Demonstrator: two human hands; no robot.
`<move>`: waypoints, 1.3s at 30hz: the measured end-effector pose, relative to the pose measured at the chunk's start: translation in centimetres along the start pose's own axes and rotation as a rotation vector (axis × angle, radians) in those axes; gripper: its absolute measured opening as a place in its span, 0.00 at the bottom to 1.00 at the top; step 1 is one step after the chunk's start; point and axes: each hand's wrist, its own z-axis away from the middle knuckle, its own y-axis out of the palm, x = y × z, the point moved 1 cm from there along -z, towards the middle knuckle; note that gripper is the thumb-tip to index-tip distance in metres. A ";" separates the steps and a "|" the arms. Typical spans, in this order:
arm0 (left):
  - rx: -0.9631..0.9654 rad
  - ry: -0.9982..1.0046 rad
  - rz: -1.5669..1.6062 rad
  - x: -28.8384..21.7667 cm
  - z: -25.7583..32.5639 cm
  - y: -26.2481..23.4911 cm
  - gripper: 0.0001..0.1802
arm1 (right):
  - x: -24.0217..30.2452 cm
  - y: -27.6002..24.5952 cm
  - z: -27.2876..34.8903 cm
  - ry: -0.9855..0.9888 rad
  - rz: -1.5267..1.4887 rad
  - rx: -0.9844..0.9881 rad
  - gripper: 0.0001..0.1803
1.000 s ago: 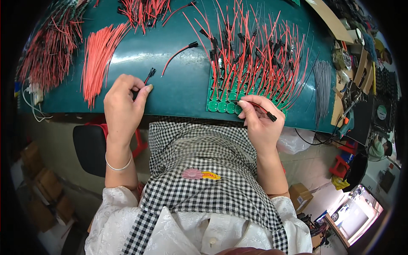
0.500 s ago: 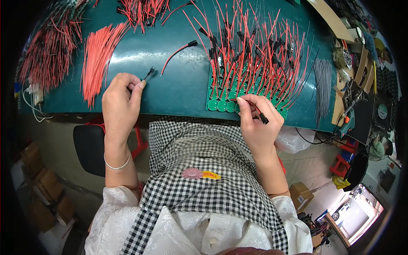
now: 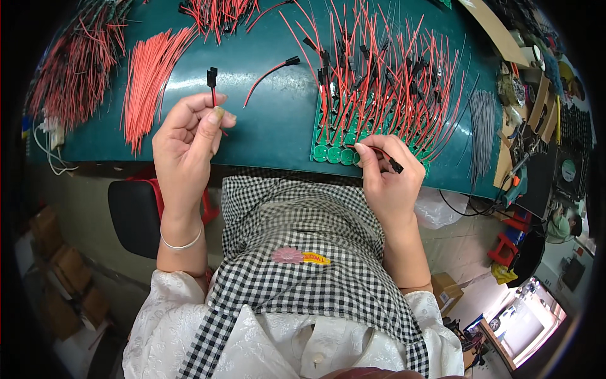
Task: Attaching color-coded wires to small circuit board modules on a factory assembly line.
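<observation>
Between thumb and fingers, my left hand [image 3: 190,134] pinches a red and black connector cable [image 3: 213,81], its black plug pointing up and away from me. My right hand [image 3: 394,175] is closed on a second connector cable [image 3: 386,156] at the near edge of the green circuit boards [image 3: 327,155]; its black plug hangs by my fingers. Out of those boards rises a dense stand of red and black wires [image 3: 385,88], several tipped with black plugs. A loose connector cable [image 3: 268,74] lies on the table between my hands and the back edge.
The green-topped table [image 3: 265,142] carries a bundle of red tubes [image 3: 148,88], a heap of red and black wires [image 3: 79,76] at far left and more cables [image 3: 224,16] behind. Grey wires [image 3: 483,136] lie at right, near a teal-handled tool [image 3: 519,186]. A black stool [image 3: 134,218] stands below left.
My left hand has turned its cable so the plug now stands upright, further up. My right hand keeps its cable with barely any shift.
</observation>
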 end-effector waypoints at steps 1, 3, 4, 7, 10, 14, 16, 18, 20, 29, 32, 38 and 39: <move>0.005 -0.008 0.005 0.0 0.1 0.0 0.06 | 0.0 0.0 0.0 -0.007 -0.001 0.005 0.05; 0.026 -0.014 0.082 0.0 0.0 0.1 0.06 | -0.2 -0.1 0.0 -0.020 -0.004 0.015 0.05; 0.038 -0.018 0.121 0.1 0.0 0.1 0.06 | -0.2 -0.2 0.0 -0.021 -0.004 0.014 0.05; 0.059 -0.035 0.130 0.2 0.0 0.4 0.06 | -0.2 -0.1 0.0 -0.015 0.006 0.010 0.05; 0.106 -0.057 0.124 0.4 0.3 0.8 0.05 | 0.3 0.0 -0.3 -0.019 0.059 0.031 0.06; 0.198 -0.085 0.191 0.7 1.0 2.2 0.04 | 0.6 0.1 -1.2 -0.084 0.173 0.106 0.11; 0.247 -0.134 0.216 0.6 1.6 3.2 0.04 | 0.7 0.4 -1.4 -0.086 0.207 0.110 0.13; 0.284 -0.152 0.250 0.5 2.1 4.4 0.03 | 0.9 0.7 -1.5 -0.055 0.229 0.097 0.14; 0.343 -0.163 0.242 0.2 2.4 5.1 0.04 | 0.8 0.9 -1.2 -0.021 0.201 0.052 0.12; 0.545 -0.105 0.063 -0.4 3.6 7.7 0.06 | 2.2 -0.5 0.2 0.256 -0.763 0.159 0.05; 0.544 -0.088 -0.011 -0.3 3.6 7.8 0.05 | 1.6 -1.8 0.3 0.489 -0.927 0.042 0.03; 0.547 0.147 -0.160 0.3 3.9 8.0 0.05 | 2.3 -2.1 1.2 0.365 -0.573 0.252 0.04; 0.539 0.158 -0.210 0.1 3.9 7.7 0.05 | 2.1 -2.2 1.1 0.409 -0.557 0.214 0.05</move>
